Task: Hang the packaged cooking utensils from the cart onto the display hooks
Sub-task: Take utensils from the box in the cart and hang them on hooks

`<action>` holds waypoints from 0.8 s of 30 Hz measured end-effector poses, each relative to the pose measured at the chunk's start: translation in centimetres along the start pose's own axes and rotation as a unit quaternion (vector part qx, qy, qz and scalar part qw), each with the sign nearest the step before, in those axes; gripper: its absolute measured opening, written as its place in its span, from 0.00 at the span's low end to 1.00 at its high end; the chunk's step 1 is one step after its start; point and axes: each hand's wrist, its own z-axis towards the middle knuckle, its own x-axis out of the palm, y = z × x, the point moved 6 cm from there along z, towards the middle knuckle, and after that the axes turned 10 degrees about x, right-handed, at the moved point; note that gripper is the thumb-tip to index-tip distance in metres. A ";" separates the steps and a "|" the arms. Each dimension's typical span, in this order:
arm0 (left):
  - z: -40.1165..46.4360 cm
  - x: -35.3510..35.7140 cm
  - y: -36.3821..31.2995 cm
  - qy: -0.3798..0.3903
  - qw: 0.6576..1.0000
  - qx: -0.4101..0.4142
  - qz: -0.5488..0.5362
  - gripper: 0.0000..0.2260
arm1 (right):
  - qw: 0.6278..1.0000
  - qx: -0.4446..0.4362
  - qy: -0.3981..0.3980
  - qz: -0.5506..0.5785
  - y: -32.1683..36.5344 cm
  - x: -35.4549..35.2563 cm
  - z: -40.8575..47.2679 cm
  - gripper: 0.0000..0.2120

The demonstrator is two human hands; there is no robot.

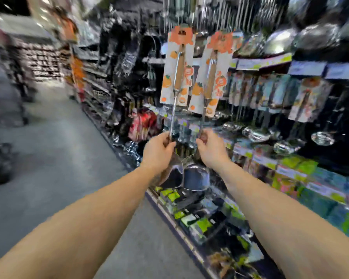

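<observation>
Two carded ladles (178, 65) rise upright from both hands (159, 150).

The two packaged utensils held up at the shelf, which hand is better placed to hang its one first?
Probably the right hand. Its utensil is nearer the hanging packs on the display; the left hand holds its utensil on the aisle side. Blur hides the hooks, so this is tentative.

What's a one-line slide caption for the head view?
Left hand and right hand each raise a carded utensil toward blurred display hooks.
</observation>
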 end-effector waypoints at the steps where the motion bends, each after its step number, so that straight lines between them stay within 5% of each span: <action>1: 1.5 -1.6 1.1 -0.017 1.000 0.000 0.003 0.08 | 1.000 -0.009 0.002 0.004 1.8 1.5 1.5 0.15; 5: 7.1 -6.3 6.8 -0.084 0.995 -0.038 -0.029 0.18 | 0.997 -0.068 0.033 0.004 7.8 7.6 7.5 0.14; 14: 22.4 -10.5 21.7 -0.171 0.985 -0.037 -0.009 0.18 | 0.989 -0.135 0.060 0.022 15.4 19.8 25.9 0.18; 24: 42.2 -11.2 35.1 -0.184 0.983 0.004 -0.028 0.17 | 0.988 -0.152 0.021 0.029 22.0 28.1 46.3 0.16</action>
